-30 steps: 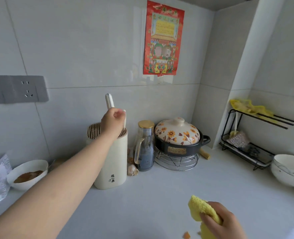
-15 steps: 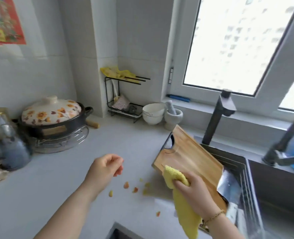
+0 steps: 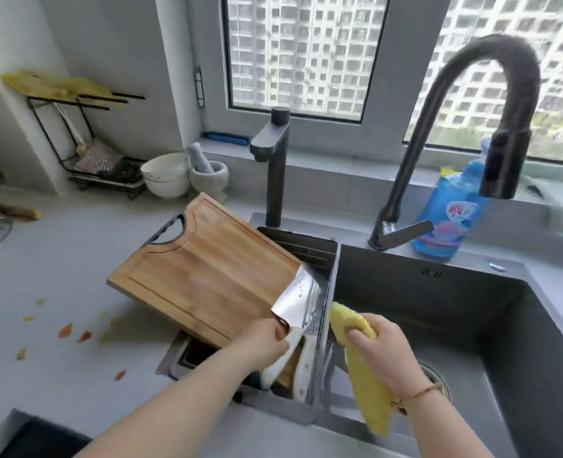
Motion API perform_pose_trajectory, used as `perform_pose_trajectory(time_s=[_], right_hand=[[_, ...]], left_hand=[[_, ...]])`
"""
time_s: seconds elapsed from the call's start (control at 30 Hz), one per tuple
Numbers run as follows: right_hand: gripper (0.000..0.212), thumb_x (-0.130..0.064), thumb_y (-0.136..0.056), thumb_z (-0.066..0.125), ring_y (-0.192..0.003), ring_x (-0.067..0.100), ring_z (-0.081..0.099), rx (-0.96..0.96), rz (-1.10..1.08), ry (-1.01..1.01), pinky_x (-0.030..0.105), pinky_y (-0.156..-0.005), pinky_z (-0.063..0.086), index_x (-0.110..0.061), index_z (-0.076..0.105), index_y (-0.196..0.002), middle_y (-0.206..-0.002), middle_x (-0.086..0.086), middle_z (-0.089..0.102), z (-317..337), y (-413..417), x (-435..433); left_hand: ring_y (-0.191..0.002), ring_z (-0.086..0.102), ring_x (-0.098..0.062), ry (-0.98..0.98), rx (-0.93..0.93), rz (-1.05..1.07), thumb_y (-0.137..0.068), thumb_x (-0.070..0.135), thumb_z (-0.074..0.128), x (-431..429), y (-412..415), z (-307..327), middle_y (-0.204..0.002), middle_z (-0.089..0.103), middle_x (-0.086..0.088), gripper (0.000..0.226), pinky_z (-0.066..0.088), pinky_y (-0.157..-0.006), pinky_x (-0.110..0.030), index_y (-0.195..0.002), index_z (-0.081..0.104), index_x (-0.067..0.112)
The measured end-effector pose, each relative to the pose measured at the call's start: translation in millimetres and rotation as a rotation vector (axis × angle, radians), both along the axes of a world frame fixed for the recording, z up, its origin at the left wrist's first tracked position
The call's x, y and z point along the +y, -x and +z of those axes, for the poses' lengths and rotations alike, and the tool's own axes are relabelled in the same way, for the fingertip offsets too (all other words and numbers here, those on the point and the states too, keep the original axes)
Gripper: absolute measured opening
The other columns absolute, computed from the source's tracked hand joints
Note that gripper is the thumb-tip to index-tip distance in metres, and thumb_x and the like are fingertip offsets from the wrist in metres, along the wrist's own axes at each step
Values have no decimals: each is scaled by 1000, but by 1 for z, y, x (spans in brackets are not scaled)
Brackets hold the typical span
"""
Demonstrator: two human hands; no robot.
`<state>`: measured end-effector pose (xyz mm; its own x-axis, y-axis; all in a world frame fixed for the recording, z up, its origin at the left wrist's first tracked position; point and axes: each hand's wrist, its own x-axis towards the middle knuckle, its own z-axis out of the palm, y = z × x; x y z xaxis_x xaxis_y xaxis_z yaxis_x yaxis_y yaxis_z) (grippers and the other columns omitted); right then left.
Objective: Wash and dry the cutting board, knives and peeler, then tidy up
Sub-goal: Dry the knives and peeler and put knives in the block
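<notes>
Two grips engaged.

Left grip point(image 3: 267, 340): fingers curled round knife point(image 3: 295, 300) where broad blade meets white handle. Blade lying against lower edge of cutting board point(image 3: 204, 272), above drain basket point(image 3: 306, 241).

Right grip point(image 3: 384, 345): bunched round yellow cloth point(image 3: 366, 375), loose end hanging down inside sink point(image 3: 438, 309), just beside basket.

Cutting board: wooden, tilted, handle end towards table point(image 3: 58, 259), other end propped on basket.

Second white handle point(image 3: 303, 370) in basket under knife; kind not discernible. Peeler: not identified.

Several vegetable scraps point(image 3: 65, 330) on table, left of board.

Step judged: taking up knife for drying.

Handling: hold by handle only, edge turned away from right grip. Lift clear before wiping, to avoid dislodging tilted board. Wipe from spine towards edge through a thick fold of cloth.
</notes>
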<state>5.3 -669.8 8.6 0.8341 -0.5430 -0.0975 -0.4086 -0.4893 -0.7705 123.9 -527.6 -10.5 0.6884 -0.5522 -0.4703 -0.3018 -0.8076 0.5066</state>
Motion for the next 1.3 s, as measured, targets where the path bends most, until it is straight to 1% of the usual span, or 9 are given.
perform_pose_trajectory(time_s=[0.13,0.43,0.53,0.6,0.67,0.73,1.07,1.17,1.3], right_hand=[[16,-17,-89,54,-83,14,51,46,7,-52,31,-78,45,-12,64,-99,-91,-1,55,-9,3,-7],[23,-13,-87,54,-83,21,53,87,-76,-119,28,-74,46,5,62,-99,-105,18,61,-24,14,-20],[22,-11,-86,55,-92,29,55,80,-105,-127,36,-81,47,7,62,-96,-97,18,61,-22,16,-23],[12,-11,-85,55,-85,21,55,66,-111,-156,32,-74,44,-11,68,-85,-87,2,61,-20,16,-26],[24,-13,-85,56,-84,10,53,29,-125,-173,25,-69,41,-33,59,-73,-89,-11,58,-18,14,-28],[28,-14,-85,56,-86,9,54,-5,-122,-176,25,-72,41,-38,54,-72,-94,-9,58,-15,11,-30],[21,-14,-85,57,-90,16,53,-131,-275,-153,26,-74,39,-34,53,-77,-102,1,58,-11,-11,-36],[5,-19,-87,56,-89,15,51,-171,-373,-171,27,-77,37,-24,57,-89,-109,1,53,-15,-17,-34],[19,-26,-89,55,-79,12,45,-125,-536,-184,29,-73,36,-19,48,-104,-110,0,39,-26,-19,-36]], left_hand=[[-115,52,-25,-221,-137,-60,-89,21,54,-27,11,-19,-128,51,-9,43,43,-87,-31,-128,42,10],[-113,54,-21,-484,-307,-130,-86,20,56,-56,8,-35,-122,54,-6,37,46,-84,-26,-120,47,10],[-106,58,-21,-455,-254,-124,-85,23,51,-54,-6,-28,-107,58,-5,22,45,-77,-24,-106,52,14],[-106,58,-21,-431,-239,-76,-85,23,49,-48,-21,-18,-102,57,-4,17,43,-75,-24,-101,52,15],[-109,56,-21,-421,-265,-45,-85,23,48,-39,-35,-7,-115,59,-3,33,43,-79,-23,-117,54,17],[-111,56,-20,-405,-291,-54,-84,22,47,-32,-43,2,-122,57,-1,47,43,-82,-22,-131,48,24],[-87,55,-21,-202,-439,-43,-77,28,58,0,-68,19,-103,60,-1,34,38,-62,-25,-110,56,19],[-86,55,-20,-172,-420,-109,-77,32,59,-5,-66,14,-94,59,1,25,37,-60,-25,-98,55,18],[-79,53,-16,-175,-372,-201,-79,36,57,-18,-55,2,-88,57,5,20,35,-56,-24,-93,54,22]])
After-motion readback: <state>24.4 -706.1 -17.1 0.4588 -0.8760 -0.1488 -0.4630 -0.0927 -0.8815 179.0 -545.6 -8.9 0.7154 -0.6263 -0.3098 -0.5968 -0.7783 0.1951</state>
